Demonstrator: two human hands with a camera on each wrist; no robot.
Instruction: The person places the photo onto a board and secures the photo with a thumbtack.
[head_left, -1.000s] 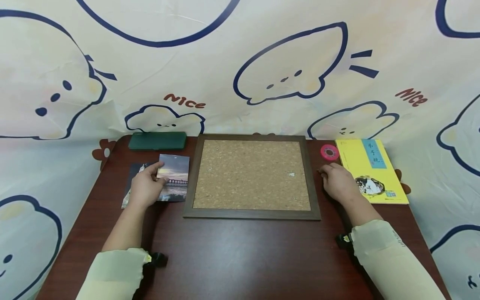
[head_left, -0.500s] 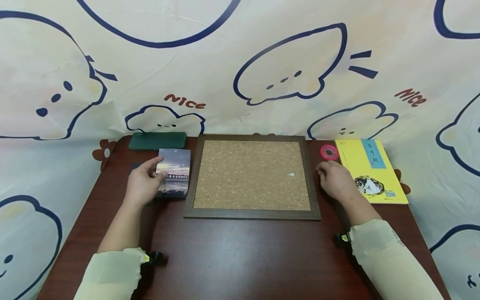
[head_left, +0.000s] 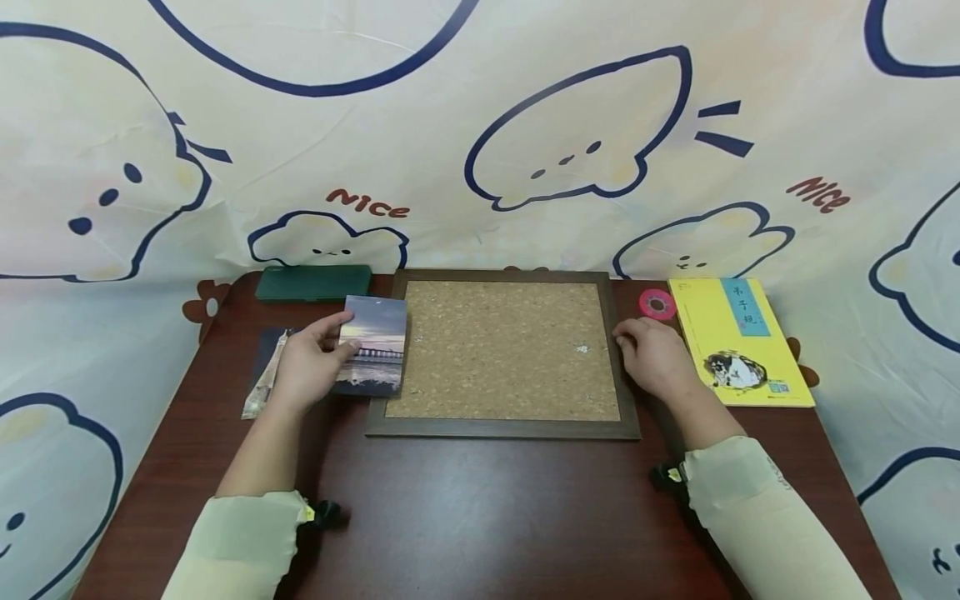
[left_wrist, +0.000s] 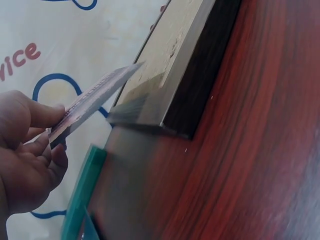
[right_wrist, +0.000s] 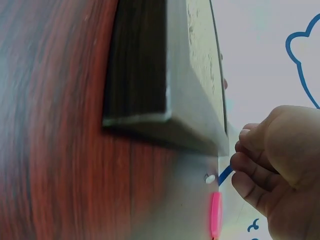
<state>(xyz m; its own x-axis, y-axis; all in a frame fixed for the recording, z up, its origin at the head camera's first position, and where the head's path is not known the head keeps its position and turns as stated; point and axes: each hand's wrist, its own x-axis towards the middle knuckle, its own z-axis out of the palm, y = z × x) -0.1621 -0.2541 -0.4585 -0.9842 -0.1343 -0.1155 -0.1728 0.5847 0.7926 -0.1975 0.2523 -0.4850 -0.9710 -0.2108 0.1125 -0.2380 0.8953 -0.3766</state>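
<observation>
My left hand [head_left: 306, 368] pinches a photo [head_left: 377, 333] of a pier under a purple sky by its left edge, thumb on its face. The photo's right part overlaps the left side of the cork board [head_left: 502, 427]; in the left wrist view the photo [left_wrist: 92, 102] is tilted and raised above the board. Close to the board's right edge is my right hand [head_left: 660, 358], its fingers curled and thumb against them. The right wrist view shows that hand [right_wrist: 285, 165] with nothing visible in its fingertips; a tiny item could be hidden.
Another dark photo [head_left: 262, 383] lies partly behind the left hand. A green case [head_left: 313, 283] stands at the back left. At right are a pink disc [head_left: 657, 304] and a yellow book [head_left: 705, 333]. A small white object [right_wrist: 210, 178] sits near the disc.
My left hand has lifted the photo and carried it right, over the board's left edge, uncovering more of the other photo. The right hand has shifted left to the board's right edge.
</observation>
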